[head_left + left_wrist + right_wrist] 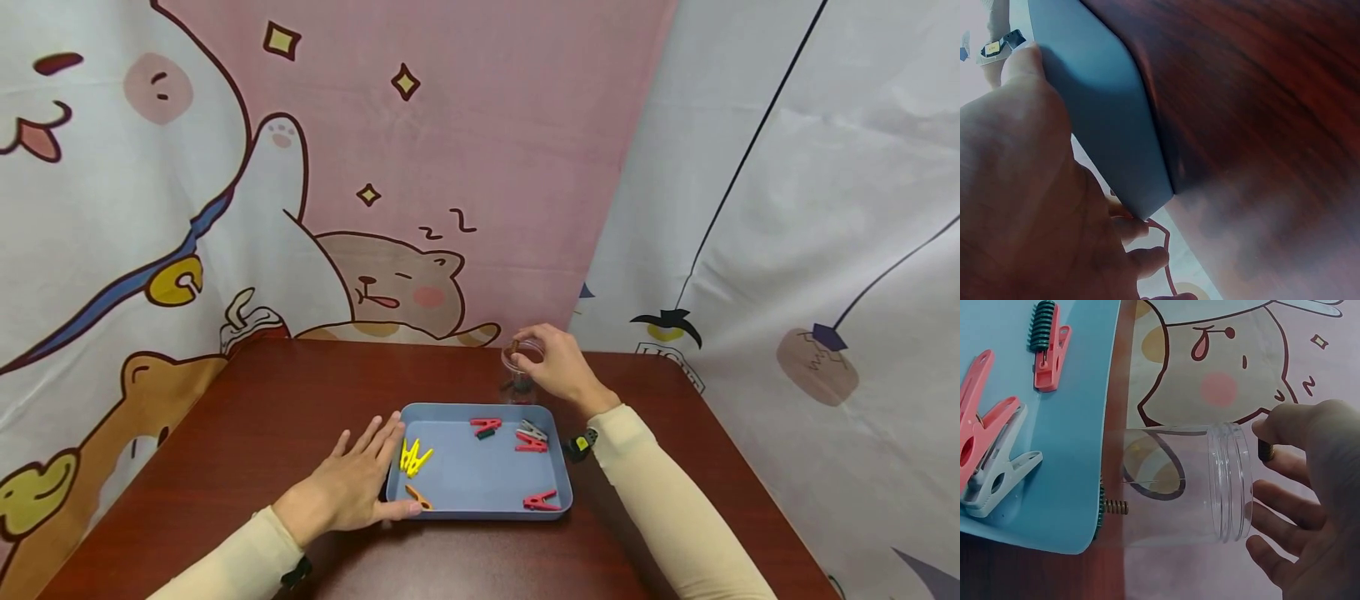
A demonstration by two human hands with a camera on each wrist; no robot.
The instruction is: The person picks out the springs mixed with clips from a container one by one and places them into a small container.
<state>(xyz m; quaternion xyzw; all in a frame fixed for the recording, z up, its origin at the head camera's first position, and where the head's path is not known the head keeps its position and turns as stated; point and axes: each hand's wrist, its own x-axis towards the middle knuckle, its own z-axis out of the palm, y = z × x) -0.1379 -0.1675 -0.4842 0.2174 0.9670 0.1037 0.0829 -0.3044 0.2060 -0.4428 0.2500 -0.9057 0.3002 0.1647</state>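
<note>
My right hand (558,365) pinches a small dark spring (1265,450) between thumb and index finger, just over the mouth of a clear plastic jar (1166,487). Inside the jar, near its bottom, lie a brownish spring (1116,507) and something green, partly hidden by the tray wall. My left hand (348,483) rests with straight fingers along the left side of a blue tray (472,475), its thumb on the near rim. In the tray are yellow clothespins (414,457), an orange clothespin (418,497), several red clothespins (541,500), a grey clothespin (1000,465) and a green spring (1042,326).
The jar stands on the brown wooden table (300,392) just behind the tray's far rim. A cartoon-printed curtain (480,167) hangs behind the table and along its sides.
</note>
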